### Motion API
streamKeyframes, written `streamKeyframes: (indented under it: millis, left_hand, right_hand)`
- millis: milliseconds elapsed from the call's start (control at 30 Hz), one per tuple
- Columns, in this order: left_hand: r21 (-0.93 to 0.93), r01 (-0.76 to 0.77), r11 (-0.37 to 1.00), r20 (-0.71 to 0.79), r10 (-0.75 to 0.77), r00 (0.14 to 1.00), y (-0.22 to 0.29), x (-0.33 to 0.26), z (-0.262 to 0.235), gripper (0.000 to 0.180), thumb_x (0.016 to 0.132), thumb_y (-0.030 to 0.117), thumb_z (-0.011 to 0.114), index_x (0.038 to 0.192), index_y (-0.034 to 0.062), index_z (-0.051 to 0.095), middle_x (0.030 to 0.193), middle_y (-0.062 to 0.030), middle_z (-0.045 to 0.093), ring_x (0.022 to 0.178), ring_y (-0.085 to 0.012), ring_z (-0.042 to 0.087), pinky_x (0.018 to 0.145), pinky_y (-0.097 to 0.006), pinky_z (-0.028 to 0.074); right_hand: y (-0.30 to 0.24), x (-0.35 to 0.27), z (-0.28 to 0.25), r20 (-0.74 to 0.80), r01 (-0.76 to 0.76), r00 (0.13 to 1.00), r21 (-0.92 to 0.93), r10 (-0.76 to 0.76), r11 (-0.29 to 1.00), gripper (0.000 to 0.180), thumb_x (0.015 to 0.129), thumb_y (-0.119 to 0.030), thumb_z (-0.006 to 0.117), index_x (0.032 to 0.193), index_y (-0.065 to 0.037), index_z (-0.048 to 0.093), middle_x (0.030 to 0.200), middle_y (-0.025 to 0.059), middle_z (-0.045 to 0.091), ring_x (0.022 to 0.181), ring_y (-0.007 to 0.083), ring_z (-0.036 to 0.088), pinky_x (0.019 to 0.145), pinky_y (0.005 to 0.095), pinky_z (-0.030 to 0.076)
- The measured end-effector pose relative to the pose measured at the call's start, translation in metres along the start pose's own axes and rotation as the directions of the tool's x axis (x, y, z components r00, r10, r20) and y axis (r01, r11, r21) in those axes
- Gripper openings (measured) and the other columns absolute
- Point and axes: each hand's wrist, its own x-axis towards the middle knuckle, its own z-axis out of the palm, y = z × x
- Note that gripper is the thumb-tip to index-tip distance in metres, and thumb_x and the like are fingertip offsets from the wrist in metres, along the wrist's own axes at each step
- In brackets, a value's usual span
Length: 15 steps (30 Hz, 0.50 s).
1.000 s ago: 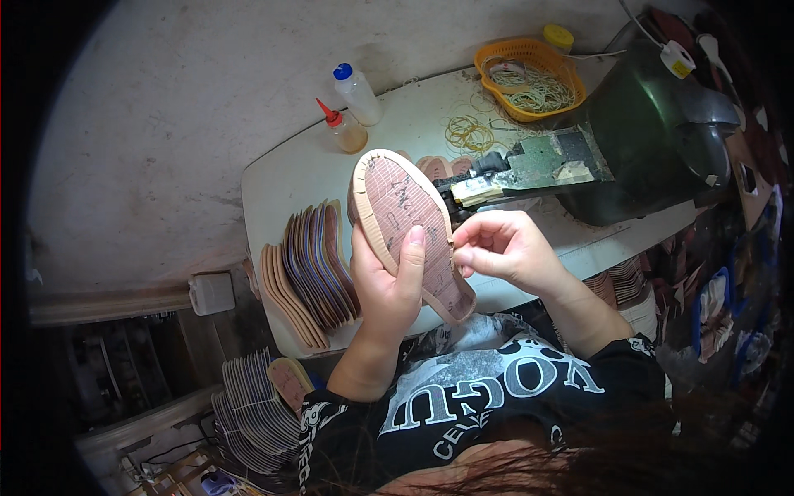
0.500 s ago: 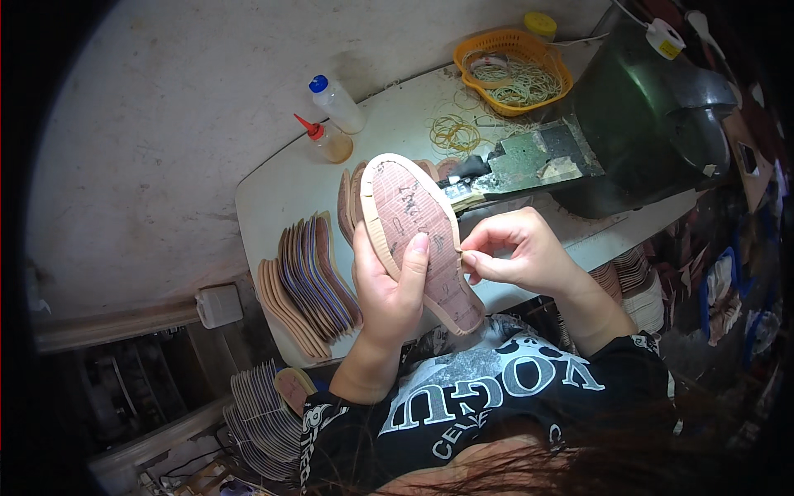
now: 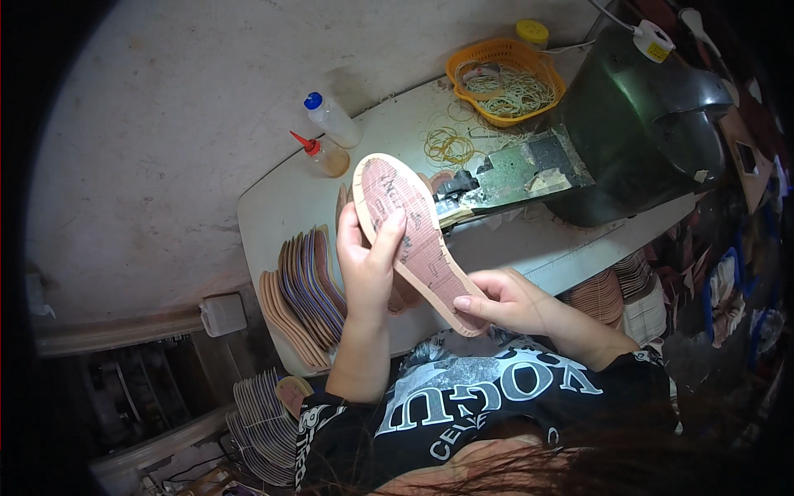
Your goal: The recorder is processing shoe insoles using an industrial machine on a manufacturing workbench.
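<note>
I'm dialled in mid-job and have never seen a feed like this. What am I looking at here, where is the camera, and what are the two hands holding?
The picture comes from a wide fisheye camera on a person's head, looking down, so straight edges bend near the rim. No robot: two bare hands. The left hand grips a shoe insole around its middle, thumb across the printed face. The right hand pinches the lower end of it. Below them is a pale table with a fanned stack of insoles, two squeeze bottles, loose rubber bands, an orange basket of more bands, and a dark green machine at the right.
</note>
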Motion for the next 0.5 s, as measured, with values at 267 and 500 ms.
streamKeyframes:
  millis: [267, 500]
  left_hand:
    - [0.159, 0.012, 0.987, -0.051, -0.004, 0.999, -0.029, 0.026, 0.002, 0.033, 0.082, 0.021, 0.069, 0.1, -0.0044, 0.058, 0.102, -0.0098, 0.048, 0.092, -0.019, 0.051, 0.086, -0.03, 0.041]
    - [0.547, -0.135, 0.826, 0.01, 0.155, 0.988, -0.042, 0.069, -0.002, 0.039, 0.082, 0.029, 0.068, 0.095, -0.0063, 0.06, 0.094, -0.014, 0.054, 0.092, -0.0234, 0.054, 0.085, -0.033, 0.042]
  right_hand:
    - [-0.01, -0.021, 0.007, -0.105, -0.081, 0.988, 0.274, 0.114, 0.958, 0.024, 0.1, -0.026, 0.048, 0.101, -0.003, 0.054, 0.072, -0.0019, 0.056, 0.049, 0.0024, 0.046, 0.043, 0.0165, 0.035]
    - [-0.011, 0.004, -0.009, -0.189, -0.015, 0.98, 0.232, 0.06, 0.973, 0.025, 0.099, -0.026, 0.049, 0.103, -0.002, 0.056, 0.073, -0.0005, 0.059, 0.046, 0.0015, 0.043, 0.042, 0.0158, 0.033]
